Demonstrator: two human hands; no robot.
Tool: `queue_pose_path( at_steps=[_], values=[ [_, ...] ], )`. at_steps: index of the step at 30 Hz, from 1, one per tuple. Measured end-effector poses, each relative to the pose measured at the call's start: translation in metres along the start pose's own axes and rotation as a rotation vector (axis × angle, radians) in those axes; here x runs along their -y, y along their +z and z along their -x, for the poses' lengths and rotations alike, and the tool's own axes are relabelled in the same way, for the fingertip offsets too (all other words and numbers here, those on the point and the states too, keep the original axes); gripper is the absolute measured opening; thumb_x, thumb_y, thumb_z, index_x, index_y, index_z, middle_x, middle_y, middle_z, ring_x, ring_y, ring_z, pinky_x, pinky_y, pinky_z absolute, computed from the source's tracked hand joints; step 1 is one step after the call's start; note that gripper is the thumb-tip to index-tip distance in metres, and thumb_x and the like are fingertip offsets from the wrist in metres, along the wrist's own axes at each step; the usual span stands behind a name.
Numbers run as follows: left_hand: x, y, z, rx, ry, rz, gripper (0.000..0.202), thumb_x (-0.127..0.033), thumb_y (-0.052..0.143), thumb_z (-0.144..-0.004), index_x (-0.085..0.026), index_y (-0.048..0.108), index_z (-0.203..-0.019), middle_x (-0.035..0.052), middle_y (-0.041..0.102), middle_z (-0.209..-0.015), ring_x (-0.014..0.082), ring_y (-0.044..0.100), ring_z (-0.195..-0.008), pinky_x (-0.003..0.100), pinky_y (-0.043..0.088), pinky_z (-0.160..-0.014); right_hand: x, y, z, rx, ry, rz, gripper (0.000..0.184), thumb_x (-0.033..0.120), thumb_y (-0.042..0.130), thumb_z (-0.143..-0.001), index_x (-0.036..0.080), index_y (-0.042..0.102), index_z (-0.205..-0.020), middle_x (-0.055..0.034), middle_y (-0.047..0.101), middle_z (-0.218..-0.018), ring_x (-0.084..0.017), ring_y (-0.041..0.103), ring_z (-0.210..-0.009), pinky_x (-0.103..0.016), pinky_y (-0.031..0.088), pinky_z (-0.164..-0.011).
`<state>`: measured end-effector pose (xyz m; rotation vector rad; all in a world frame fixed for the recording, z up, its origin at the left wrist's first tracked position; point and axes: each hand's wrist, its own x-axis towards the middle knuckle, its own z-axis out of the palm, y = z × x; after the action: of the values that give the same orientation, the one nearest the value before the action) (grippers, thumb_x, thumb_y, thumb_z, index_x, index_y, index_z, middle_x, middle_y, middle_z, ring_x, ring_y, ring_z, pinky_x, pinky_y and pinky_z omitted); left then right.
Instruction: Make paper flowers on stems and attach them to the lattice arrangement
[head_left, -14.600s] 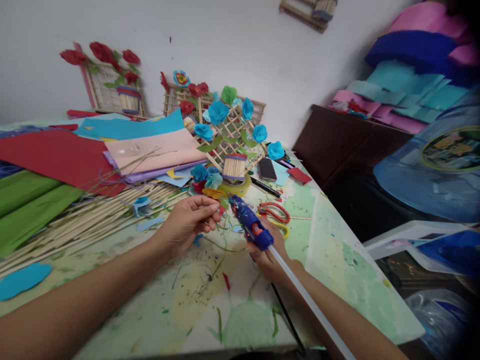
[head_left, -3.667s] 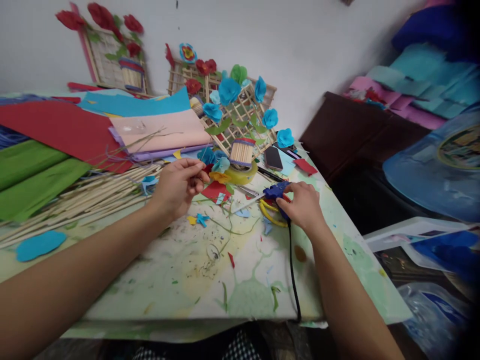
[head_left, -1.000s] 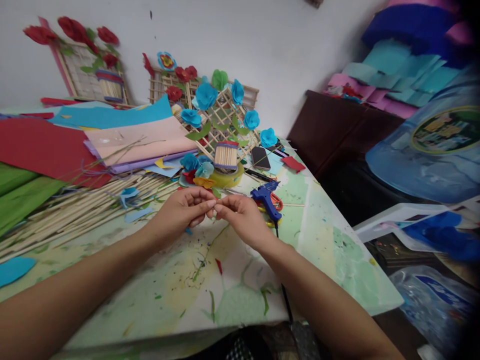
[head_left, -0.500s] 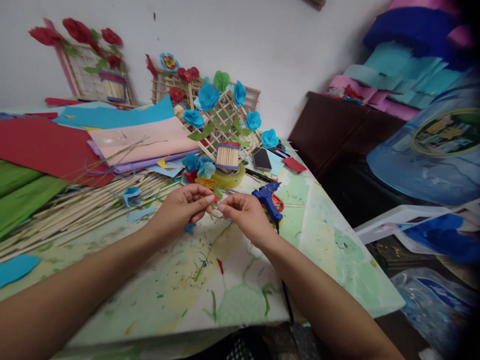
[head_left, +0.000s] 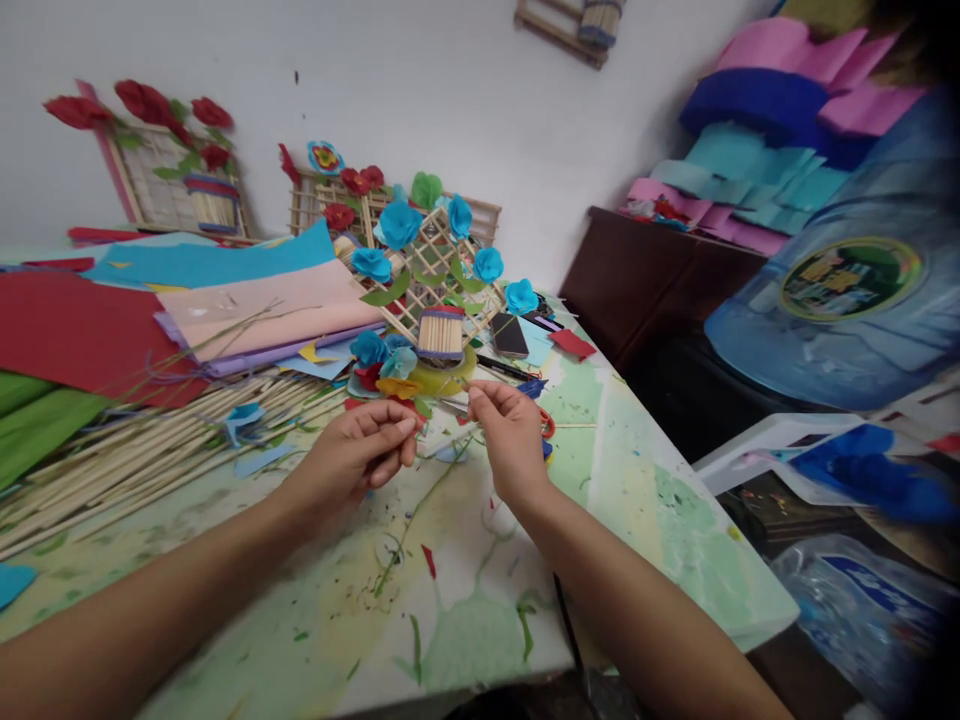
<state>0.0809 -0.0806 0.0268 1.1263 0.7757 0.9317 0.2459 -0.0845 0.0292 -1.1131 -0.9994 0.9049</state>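
Note:
My left hand (head_left: 367,440) is closed in a pinch above the table; what its fingertips hold, if anything, is too small to name. To its right my right hand (head_left: 510,435) is closed too, thumb against forefinger, with a tiny thin bit at the tips that I cannot make out. The hands are apart, and a faint pale strand shows between them. A thin green stem (head_left: 420,505) runs from below up toward my right hand. Behind that hand the blue glue gun (head_left: 532,388) is mostly hidden. Paper flowers (head_left: 399,388) lie just beyond my fingers.
A stick lattice with blue paper flowers (head_left: 400,224) stands behind the hands. Thin sticks (head_left: 150,455) and coloured sheets (head_left: 82,325) cover the left side. A phone (head_left: 509,336) lies at the back. A large water bottle (head_left: 840,290) stands right of the table.
My hands have moved apart, the right one rising slightly and now covering more of the glue gun. The whole view has shifted a little.

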Motion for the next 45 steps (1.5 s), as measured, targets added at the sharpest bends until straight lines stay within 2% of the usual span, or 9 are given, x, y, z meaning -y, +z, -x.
queue_pose_path(
  at_steps=[6,30,40,45],
  values=[
    [0.0036,0.0010,0.0005,0.042,-0.047,-0.002,0.017,-0.031,0.065,-0.079,-0.015,0.058,-0.079,-0.0017,0.061,-0.056,0.0002,0.032,-0.033,0.014,0.018,-0.037,0.0000,-0.0014,-0.0027,-0.008,0.020,-0.041,0.018,0.032,0.062,-0.070,0.016,0.064,-0.079,0.0046,0.051,-0.058,-0.010,0.045,-0.054,-0.025,0.038,-0.057],
    [0.0056,-0.0005,-0.0034,0.025,-0.046,-0.025,0.020,-0.032,0.066,-0.077,-0.014,0.058,-0.079,-0.0013,0.060,-0.054,0.0003,0.031,-0.033,0.015,0.015,-0.036,0.0028,0.0017,0.0040,0.022,0.058,-0.020,0.019,0.029,0.062,-0.067,0.019,0.065,-0.083,0.0042,0.055,-0.058,-0.010,0.045,-0.053,-0.025,0.034,-0.052],
    [0.0066,-0.0018,-0.0028,0.022,-0.048,-0.063,0.018,-0.031,0.065,-0.078,-0.015,0.058,-0.079,-0.0013,0.060,-0.053,0.0010,0.032,-0.033,0.015,0.016,-0.036,-0.0002,-0.0017,0.0033,0.063,-0.008,-0.073,0.014,0.030,0.060,-0.069,0.019,0.064,-0.078,0.0038,0.054,-0.057,-0.012,0.049,-0.059,-0.028,0.040,-0.064],
    [0.0083,-0.0033,-0.0032,0.029,-0.040,-0.091,0.016,-0.032,0.064,-0.079,-0.016,0.058,-0.079,-0.0022,0.060,-0.053,0.0018,0.032,-0.033,0.016,0.017,-0.036,-0.0015,-0.0036,0.0021,0.034,-0.047,-0.079,0.014,0.032,0.060,-0.070,0.020,0.064,-0.074,0.0004,0.062,-0.071,-0.015,0.055,-0.072,-0.029,0.042,-0.074]
  ],
)
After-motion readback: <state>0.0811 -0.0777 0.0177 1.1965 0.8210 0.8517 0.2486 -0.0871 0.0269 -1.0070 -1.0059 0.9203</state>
